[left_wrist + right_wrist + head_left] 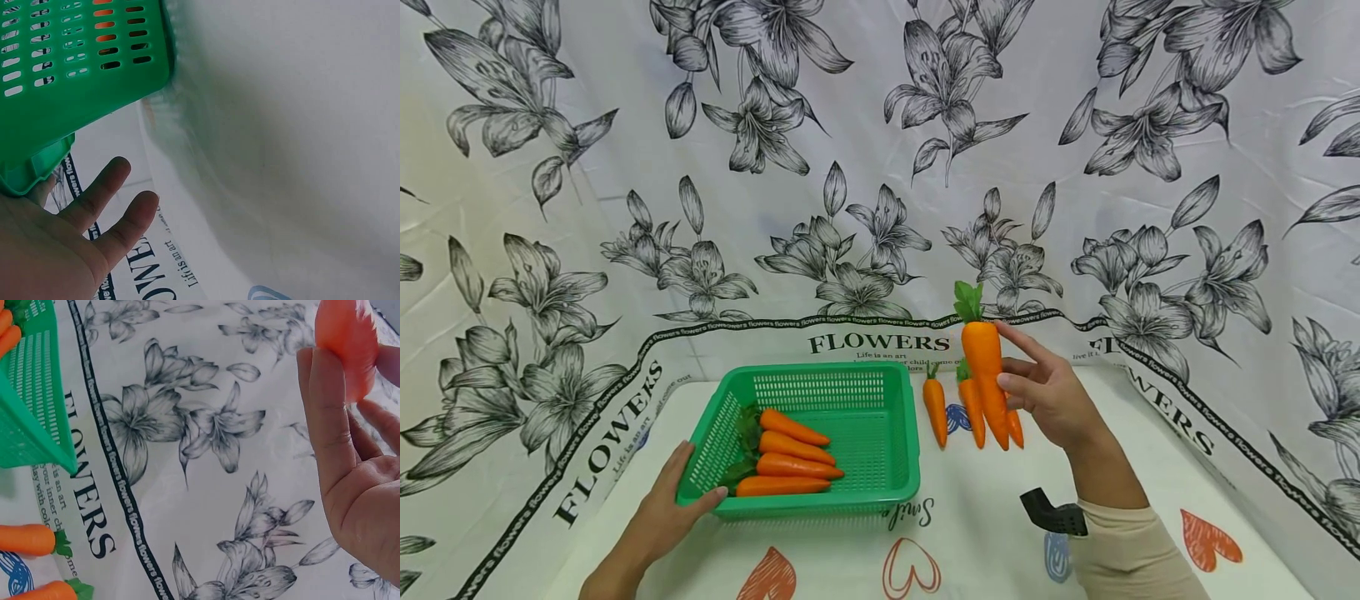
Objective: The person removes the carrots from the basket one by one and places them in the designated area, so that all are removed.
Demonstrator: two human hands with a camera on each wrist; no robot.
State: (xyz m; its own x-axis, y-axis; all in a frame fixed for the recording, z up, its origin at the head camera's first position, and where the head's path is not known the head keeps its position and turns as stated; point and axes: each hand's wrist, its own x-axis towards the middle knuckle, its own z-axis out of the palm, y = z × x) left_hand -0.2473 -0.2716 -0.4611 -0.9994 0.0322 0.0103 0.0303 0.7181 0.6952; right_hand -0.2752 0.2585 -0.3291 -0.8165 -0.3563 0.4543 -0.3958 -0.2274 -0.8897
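Observation:
A large orange carrot [982, 354] with green leaves hangs upright, tip down, pinched between the thumb and fingers of my right hand [1051, 396]. Its blunt orange body [347, 353] also shows in the right wrist view. My left hand [664, 498] grips the front left corner of a green plastic basket [902, 500], thumb over the rim. In the left wrist view, two fingers [128, 228] of that hand stretch out below the basket. Several carrots [786, 486] lie side by side inside it, leaves to the left.
Right of the basket, a carrot [935, 410] and a second carrot [971, 410] lie on the white tablecloth [985, 533]. Another carrot [1016, 429] is partly hidden behind the held one. A flower-printed cloth [880, 250] rises behind the table.

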